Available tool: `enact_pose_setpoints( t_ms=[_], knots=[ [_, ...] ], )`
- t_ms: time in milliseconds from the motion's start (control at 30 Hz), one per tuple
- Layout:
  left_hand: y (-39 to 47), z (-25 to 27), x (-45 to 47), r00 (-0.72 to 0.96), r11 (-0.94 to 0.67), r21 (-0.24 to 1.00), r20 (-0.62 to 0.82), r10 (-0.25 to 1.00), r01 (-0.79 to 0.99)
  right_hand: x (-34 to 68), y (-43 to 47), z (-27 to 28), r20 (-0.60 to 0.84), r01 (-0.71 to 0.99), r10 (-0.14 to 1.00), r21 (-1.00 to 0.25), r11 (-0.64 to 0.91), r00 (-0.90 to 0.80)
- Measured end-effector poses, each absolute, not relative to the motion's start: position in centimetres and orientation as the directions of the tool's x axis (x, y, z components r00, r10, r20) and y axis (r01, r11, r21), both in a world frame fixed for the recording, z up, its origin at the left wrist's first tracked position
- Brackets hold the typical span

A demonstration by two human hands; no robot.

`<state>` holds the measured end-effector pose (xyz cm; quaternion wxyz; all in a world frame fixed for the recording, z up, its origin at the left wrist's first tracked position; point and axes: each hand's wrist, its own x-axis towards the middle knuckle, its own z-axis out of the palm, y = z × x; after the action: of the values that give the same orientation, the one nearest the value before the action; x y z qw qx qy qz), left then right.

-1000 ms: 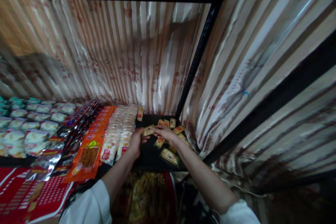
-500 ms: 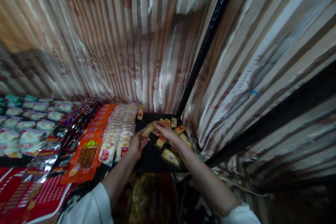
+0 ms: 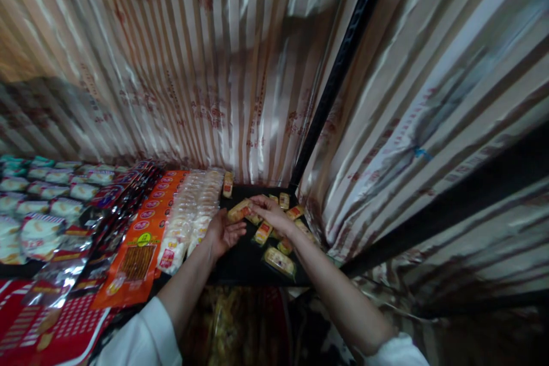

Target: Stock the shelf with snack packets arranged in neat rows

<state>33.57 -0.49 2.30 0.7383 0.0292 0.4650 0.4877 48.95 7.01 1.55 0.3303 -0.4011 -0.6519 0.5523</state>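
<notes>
Between my hands, above the dark shelf (image 3: 240,263), is a small wrapped snack cake (image 3: 239,211) in clear film with a yellow-orange look. My right hand (image 3: 268,214) pinches its right end. My left hand (image 3: 223,233) has its thumb side against the left end, with the other fingers stretched out palm up below it. Several similar wrapped cakes lie loose around my right hand, one (image 3: 279,261) nearest the front edge and another (image 3: 263,233) just below my fingers. A single cake (image 3: 228,185) stands apart at the back, beside the white packs.
Left of my hands are rows of white-wrapped packs (image 3: 195,206), orange snack bags (image 3: 141,240), dark shiny bags (image 3: 115,211) and white round packs (image 3: 43,234). A red basket (image 3: 64,326) sits low left. A black upright post (image 3: 330,97) and striped sheeting (image 3: 240,68) bound the shelf.
The cake between my hands has turned, so its orange label now shows. My left hand has shifted slightly left, its fingers more spread. The view has moved slightly.
</notes>
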Motion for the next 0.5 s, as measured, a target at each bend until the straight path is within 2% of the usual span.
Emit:
enact_pose_setpoints(
  t_ms=[133,233,300,400,500],
  knots=[
    [0.2,2.9,33.3,-0.020,0.369,0.529,-0.591,0.806,-0.765,47.9,6.6,-0.1,-0.160,0.118,0.945,-0.984,-0.131,-0.287],
    [0.8,3.2,33.3,-0.068,0.309,0.583,-0.534,0.843,-0.752,47.4,6.0,-1.2,-0.215,0.027,0.941,-0.976,-0.215,-0.263],
    [1.2,3.3,33.4,-0.150,0.269,0.669,-0.499,0.853,-0.693,47.1,5.8,-1.7,-0.220,0.031,0.932,-0.975,-0.221,-0.287],
    [2.0,3.0,33.4,-0.287,0.255,0.819,-0.444,0.849,-0.513,46.7,5.9,-1.9,-0.200,0.103,0.925,-0.979,-0.175,-0.323],
    [2.9,2.6,33.3,-0.360,0.259,0.901,-0.384,0.850,-0.348,46.3,6.5,-1.9,-0.143,0.158,0.934,-0.983,-0.095,-0.326]
  ],
)
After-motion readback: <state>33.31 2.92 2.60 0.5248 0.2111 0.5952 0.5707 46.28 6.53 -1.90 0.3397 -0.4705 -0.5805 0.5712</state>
